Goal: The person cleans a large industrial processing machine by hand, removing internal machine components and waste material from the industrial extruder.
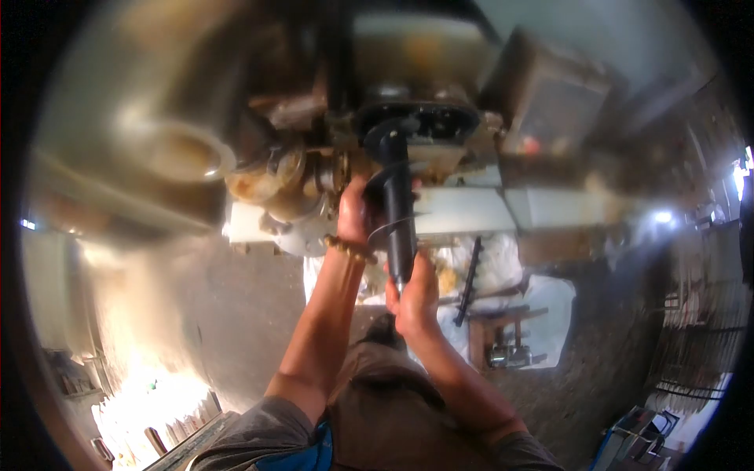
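Note:
A dark auger screw [400,224] with a wide spiral blade runs from a round dark opening [452,123] in the machine toward my body. Its far end is at that opening. My right hand [416,294] is wrapped round the narrow near end of the shaft. On the other side, my left hand [356,213] supports the screw near its middle, the fingers partly hidden behind the blade. A beaded bracelet [351,249] circles my left wrist.
Brownish machine fittings [294,184] sit left of the screw. Below lie white sheeting [503,263] and a long dark bar [470,282]. A small wooden stool [503,334] with a metal part on it stands on the floor at right.

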Demonstrator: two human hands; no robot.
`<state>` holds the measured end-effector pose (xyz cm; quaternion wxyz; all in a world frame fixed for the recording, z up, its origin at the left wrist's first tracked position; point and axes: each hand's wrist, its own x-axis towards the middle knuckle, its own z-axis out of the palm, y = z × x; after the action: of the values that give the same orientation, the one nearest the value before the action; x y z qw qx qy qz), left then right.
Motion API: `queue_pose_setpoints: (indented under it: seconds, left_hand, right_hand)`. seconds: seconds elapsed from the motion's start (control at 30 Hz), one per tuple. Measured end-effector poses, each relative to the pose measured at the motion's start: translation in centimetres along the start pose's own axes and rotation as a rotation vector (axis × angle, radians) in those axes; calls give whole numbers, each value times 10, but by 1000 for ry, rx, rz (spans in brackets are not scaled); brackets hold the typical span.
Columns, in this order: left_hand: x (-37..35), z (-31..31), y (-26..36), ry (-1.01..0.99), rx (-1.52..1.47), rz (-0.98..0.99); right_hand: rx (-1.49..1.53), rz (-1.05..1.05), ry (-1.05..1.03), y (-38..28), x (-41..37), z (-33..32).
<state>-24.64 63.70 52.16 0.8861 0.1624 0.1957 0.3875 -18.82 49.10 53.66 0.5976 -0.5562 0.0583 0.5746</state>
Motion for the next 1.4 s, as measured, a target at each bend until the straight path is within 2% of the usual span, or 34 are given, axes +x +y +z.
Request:
queue_pose_setpoints:
  seconds: [0.07, 0.17, 0.37, 0.57, 0.63, 0.77, 0.83, 1.07, 1.13, 1.27, 1.37, 1.4]
  left_hand:
    - [-5, 1, -1, -10, 25, 17]
    - [-11, 1, -2, 30, 44, 5]
    - [-19, 1, -12, 38, 54, 6]
    - [-30, -3, -24, 18, 71, 10]
    - [-36, 0, -26, 16, 67, 4]
    - [-48, 4, -39, -33, -3, 7]
    - [-54, 9, -43, 32, 12, 26]
    - [-63, 7, -57, 30, 56, 49]
    - [-64, 0, -60, -54, 19, 43]
    - [-78, 13, -67, 45, 90, 23]
    - [-87, 4, -78, -26, 54, 26]
    - [-89, 1, -80, -41, 30, 17]
  right_hand:
    - [22, -14, 32, 1, -4, 0]
    - [-9, -38, -30, 3, -12, -3]
    - [19, 23, 82, 7, -17, -7]
    - [50, 87, -23, 20, -16, -36]
    - [51, 4, 36, 15, -25, -30]
    - [42, 23, 32, 24, -26, -50]
    - [27, 3, 22, 26, -28, -55]
    - [-40, -24, -10, 26, -38, -72]
    - [-50, 17, -29, 25, -41, -79]
    - [14, 59, -121, 30, -49, -96]
    - [-42, 37, -140, 36, -59, -101]
    - [7, 31, -20, 38, -61, -96]
